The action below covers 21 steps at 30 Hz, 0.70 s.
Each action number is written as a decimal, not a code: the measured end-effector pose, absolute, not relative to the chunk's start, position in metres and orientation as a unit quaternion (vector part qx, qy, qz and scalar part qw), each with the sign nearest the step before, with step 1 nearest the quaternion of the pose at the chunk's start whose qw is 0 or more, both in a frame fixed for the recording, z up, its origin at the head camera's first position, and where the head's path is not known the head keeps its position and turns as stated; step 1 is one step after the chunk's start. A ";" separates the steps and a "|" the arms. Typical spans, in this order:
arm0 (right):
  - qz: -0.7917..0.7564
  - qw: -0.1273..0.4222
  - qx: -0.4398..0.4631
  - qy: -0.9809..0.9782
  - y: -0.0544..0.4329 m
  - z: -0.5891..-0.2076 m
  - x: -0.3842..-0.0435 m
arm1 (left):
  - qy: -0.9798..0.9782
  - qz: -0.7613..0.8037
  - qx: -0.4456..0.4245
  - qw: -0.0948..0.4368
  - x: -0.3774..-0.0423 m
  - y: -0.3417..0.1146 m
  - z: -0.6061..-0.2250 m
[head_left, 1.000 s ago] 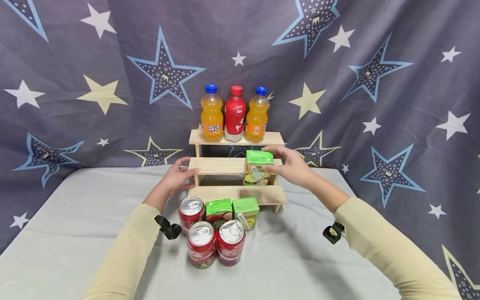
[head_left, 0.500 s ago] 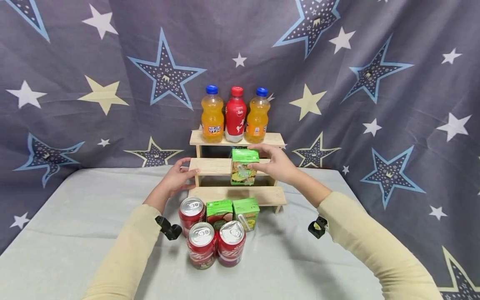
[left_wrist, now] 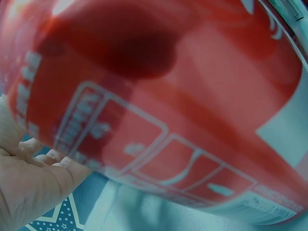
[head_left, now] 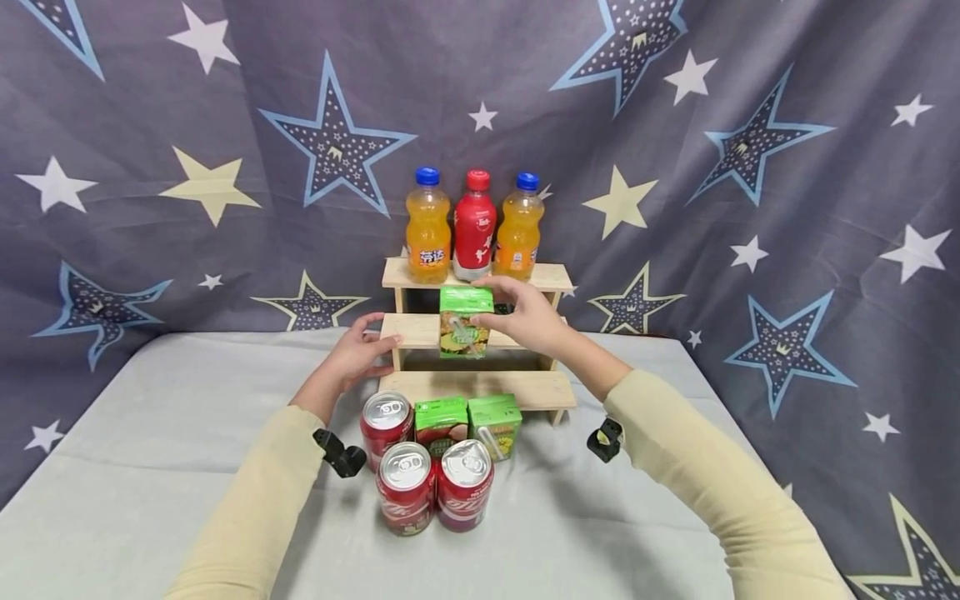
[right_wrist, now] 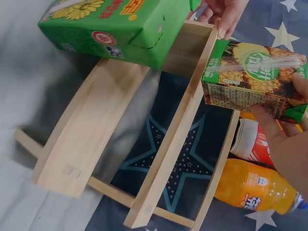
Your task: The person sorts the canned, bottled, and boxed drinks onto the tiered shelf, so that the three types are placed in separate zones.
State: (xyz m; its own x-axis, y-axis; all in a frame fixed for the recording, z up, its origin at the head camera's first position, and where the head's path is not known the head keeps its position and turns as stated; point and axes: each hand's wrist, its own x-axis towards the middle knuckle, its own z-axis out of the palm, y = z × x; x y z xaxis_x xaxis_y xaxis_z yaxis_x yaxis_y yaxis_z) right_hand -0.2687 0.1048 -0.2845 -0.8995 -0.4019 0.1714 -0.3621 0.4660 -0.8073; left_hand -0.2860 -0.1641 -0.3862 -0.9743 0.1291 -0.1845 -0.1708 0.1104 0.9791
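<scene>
My right hand (head_left: 528, 318) pinches a green pineapple juice box (head_left: 459, 335) between thumb and fingers. In the head view the box is upright, before the middle step of a three-tier wooden stand (head_left: 416, 332). The right wrist view shows the same juice box (right_wrist: 240, 79) by that step's edge; whether it touches the wood I cannot tell. My left hand (head_left: 357, 350) grips the left end of the middle step, thumb toward the front. A red soda can (left_wrist: 144, 110) fills most of the left wrist view, with part of my left hand (left_wrist: 38, 187) behind it.
The top step bears two orange soda bottles (head_left: 429, 233) (head_left: 517, 235) with a red bottle (head_left: 474, 229) between them. In front of the stand are two more juice boxes (head_left: 441, 425) (head_left: 497, 425) and three red cans (head_left: 386, 421) (head_left: 405, 492) (head_left: 463, 487). A starry curtain (head_left: 247, 108) hangs behind.
My right hand has carried the juice box leftward along the middle step, from its right end to left of its centre, and slightly up. My left hand has stayed on the stand.
</scene>
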 end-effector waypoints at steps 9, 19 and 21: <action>-0.473 0.020 -0.223 0.852 0.086 -0.284 -0.277 | 0.732 0.671 -0.016 0.117 -0.287 -0.164 -0.386; -0.484 0.003 -0.207 0.850 0.075 -0.289 -0.289 | 0.732 0.671 -0.018 0.122 -0.287 -0.163 -0.386; -0.487 0.004 -0.204 0.849 0.073 -0.290 -0.291 | 0.732 0.670 -0.019 0.122 -0.287 -0.163 -0.386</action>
